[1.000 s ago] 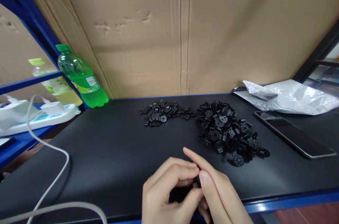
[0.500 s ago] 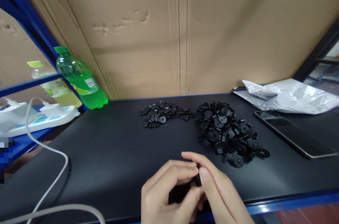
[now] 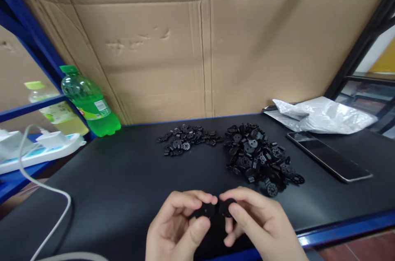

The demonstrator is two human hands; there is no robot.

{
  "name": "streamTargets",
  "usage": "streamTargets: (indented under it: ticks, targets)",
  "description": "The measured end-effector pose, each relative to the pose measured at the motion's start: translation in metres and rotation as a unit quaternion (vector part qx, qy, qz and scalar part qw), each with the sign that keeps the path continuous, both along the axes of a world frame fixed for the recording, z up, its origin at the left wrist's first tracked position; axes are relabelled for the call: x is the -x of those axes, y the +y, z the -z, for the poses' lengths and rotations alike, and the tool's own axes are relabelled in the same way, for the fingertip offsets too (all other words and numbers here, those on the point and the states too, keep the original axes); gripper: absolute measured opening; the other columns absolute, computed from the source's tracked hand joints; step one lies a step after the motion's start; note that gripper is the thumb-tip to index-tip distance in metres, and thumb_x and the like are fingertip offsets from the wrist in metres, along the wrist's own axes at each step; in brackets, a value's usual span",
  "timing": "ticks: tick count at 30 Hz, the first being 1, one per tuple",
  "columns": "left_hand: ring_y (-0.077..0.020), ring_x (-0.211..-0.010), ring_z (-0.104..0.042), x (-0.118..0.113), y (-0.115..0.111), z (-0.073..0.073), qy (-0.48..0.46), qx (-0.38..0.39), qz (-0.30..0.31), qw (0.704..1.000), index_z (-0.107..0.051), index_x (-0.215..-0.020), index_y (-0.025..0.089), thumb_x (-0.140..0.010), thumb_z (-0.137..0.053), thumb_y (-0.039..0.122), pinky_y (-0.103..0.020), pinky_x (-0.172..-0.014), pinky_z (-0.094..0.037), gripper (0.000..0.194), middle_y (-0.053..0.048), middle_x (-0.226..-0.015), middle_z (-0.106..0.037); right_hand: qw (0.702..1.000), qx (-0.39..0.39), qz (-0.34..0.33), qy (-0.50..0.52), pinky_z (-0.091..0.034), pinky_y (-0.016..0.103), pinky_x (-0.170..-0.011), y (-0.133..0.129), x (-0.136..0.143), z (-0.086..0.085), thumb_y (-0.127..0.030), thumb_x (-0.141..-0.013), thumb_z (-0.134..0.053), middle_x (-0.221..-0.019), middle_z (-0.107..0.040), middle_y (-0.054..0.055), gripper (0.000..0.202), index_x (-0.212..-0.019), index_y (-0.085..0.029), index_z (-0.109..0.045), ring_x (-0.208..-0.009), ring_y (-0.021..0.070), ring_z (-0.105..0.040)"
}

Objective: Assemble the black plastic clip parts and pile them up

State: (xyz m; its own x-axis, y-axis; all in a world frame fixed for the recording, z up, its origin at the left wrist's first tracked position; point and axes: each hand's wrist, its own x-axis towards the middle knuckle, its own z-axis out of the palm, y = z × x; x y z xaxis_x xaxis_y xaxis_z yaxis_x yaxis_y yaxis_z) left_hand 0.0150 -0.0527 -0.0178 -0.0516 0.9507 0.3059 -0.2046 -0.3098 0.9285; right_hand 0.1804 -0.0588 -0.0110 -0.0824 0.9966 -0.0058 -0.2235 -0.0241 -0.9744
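Near the table's front edge, my left hand (image 3: 182, 224) pinches a small black plastic piece (image 3: 207, 210) between thumb and fingers. Close beside it, my right hand (image 3: 257, 220) grips a round black disc-like piece (image 3: 226, 207). A narrow gap separates the two pieces, and fingers partly cover both. Beyond my right hand lies a large heap of black plastic parts (image 3: 254, 152), many with round perforated discs. A smaller, flatter pile of similar black parts (image 3: 188, 137) lies further back and to the left.
The black table (image 3: 123, 178) meets a cardboard wall (image 3: 154, 63) at the back. On the right lie a phone (image 3: 328, 156) and a plastic bag (image 3: 333, 115). A green bottle (image 3: 92, 104), a power strip (image 3: 64, 147) and a white cable (image 3: 58, 191) are at the left.
My hands were together over one dark piece; they have moved apart, and a black piece now shows in each. The view has tilted up slightly and shifted right.
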Motion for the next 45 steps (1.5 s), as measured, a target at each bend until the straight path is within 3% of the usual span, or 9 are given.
streamTargets:
  ticks: [6, 11, 15, 19, 24, 27, 31, 38, 45]
  targets:
    - [-0.0198, -0.091, -0.075, -0.004, 0.003, -0.001, 0.012, 0.007, 0.068, 0.998, -0.069, -0.081, 0.026, -0.082, -0.077, 0.022, -0.025, -0.08, -0.061, 0.009, -0.001, -0.092, -0.078, 0.981, -0.092, 0.068, -0.157, -0.057, 0.023, -0.055, -0.003, -0.016, 0.004, -0.033, -0.083, -0.072, -0.071, -0.073, 0.002, 0.011, -0.086, -0.023, -0.077, -0.056, 0.0148, -0.066]
    - [-0.0232, -0.107, -0.07, -0.019, 0.004, 0.003, 0.28, -0.108, 0.015, 0.954, -0.071, -0.092, 0.027, -0.083, -0.063, 0.007, -0.033, -0.095, -0.056, 0.023, -0.005, -0.115, -0.073, 0.824, -0.281, 0.212, -0.445, -0.055, 0.033, -0.068, 0.0, -0.026, 0.02, -0.022, -0.092, -0.058, -0.088, -0.069, 0.008, 0.014, -0.098, -0.021, -0.071, -0.077, 0.0228, -0.065]
    - [-0.0244, -0.113, -0.067, -0.02, 0.001, 0.002, 0.318, -0.111, -0.028, 0.941, -0.069, -0.1, 0.028, -0.086, -0.061, 0.012, -0.037, -0.098, -0.055, 0.022, -0.006, -0.122, -0.069, 0.736, -0.316, 0.289, -0.524, -0.052, 0.04, -0.076, 0.0, -0.028, 0.03, -0.02, -0.096, -0.051, -0.103, -0.059, 0.015, 0.025, -0.114, -0.015, -0.067, -0.093, 0.0281, -0.061]
    - [-0.0235, -0.112, -0.068, -0.002, 0.001, -0.012, 0.351, -0.102, -0.022, 0.93, -0.068, -0.098, 0.028, -0.086, -0.06, 0.015, -0.036, -0.096, -0.055, 0.02, -0.004, -0.121, -0.07, 0.723, -0.325, 0.304, -0.528, -0.047, 0.037, -0.081, -0.003, -0.032, 0.032, -0.02, -0.099, -0.046, -0.104, -0.055, 0.012, 0.033, -0.129, -0.015, -0.058, -0.095, 0.0259, -0.059]
    - [-0.0229, -0.103, -0.071, 0.041, 0.012, -0.044, 0.47, -0.134, -0.017, 0.872, -0.068, -0.094, 0.027, -0.086, -0.059, 0.02, -0.036, -0.091, -0.057, 0.014, -0.004, -0.112, -0.073, 0.704, -0.391, 0.317, -0.501, -0.045, 0.029, -0.073, -0.011, -0.034, 0.024, -0.017, -0.098, -0.051, -0.08, -0.059, 0.003, 0.013, -0.1, -0.016, -0.064, -0.073, 0.0167, -0.059]
    - [-0.0247, -0.099, -0.072, 0.067, 0.03, -0.058, 0.531, -0.157, -0.019, 0.832, -0.069, -0.096, 0.026, -0.084, -0.061, 0.027, -0.038, -0.09, -0.057, 0.014, -0.004, -0.108, -0.075, 0.716, -0.383, 0.34, -0.476, -0.043, 0.028, -0.067, -0.018, -0.031, 0.02, -0.016, -0.096, -0.054, -0.072, -0.059, 0.001, 0.011, -0.088, -0.018, -0.062, -0.066, 0.015, -0.056]
    - [-0.0304, -0.096, -0.071, 0.089, 0.065, -0.068, 0.58, -0.092, -0.027, 0.809, -0.071, -0.096, 0.022, -0.079, -0.06, 0.037, -0.046, -0.088, -0.056, 0.025, -0.007, -0.101, -0.077, 0.704, -0.396, 0.317, -0.497, -0.045, 0.031, -0.08, -0.016, -0.025, 0.023, -0.017, -0.098, -0.049, -0.088, -0.064, 0.009, 0.016, -0.099, -0.011, -0.064, -0.083, 0.0194, -0.06]
    - [-0.0258, -0.078, -0.075, 0.092, 0.111, -0.07, 0.552, -0.067, -0.021, 0.831, -0.072, -0.083, 0.02, -0.077, -0.058, 0.04, -0.038, -0.073, -0.062, 0.025, -0.006, -0.084, -0.078, 0.689, -0.377, 0.212, -0.581, -0.044, 0.046, -0.082, 0.007, -0.015, 0.022, -0.011, -0.097, -0.043, -0.097, -0.065, 0.014, 0.024, -0.102, -0.01, -0.066, -0.094, 0.0309, -0.057]
    - [-0.0221, -0.076, -0.073, 0.086, 0.111, -0.047, 0.511, -0.101, -0.046, 0.853, -0.068, -0.089, 0.017, -0.081, -0.053, 0.034, -0.033, -0.068, -0.06, 0.024, -0.007, -0.085, -0.077, 0.701, -0.394, 0.289, -0.52, -0.043, 0.034, -0.077, -0.001, -0.027, 0.029, -0.016, -0.099, -0.047, -0.082, -0.06, 0.007, 0.017, -0.094, -0.012, -0.063, -0.078, 0.0205, -0.055]
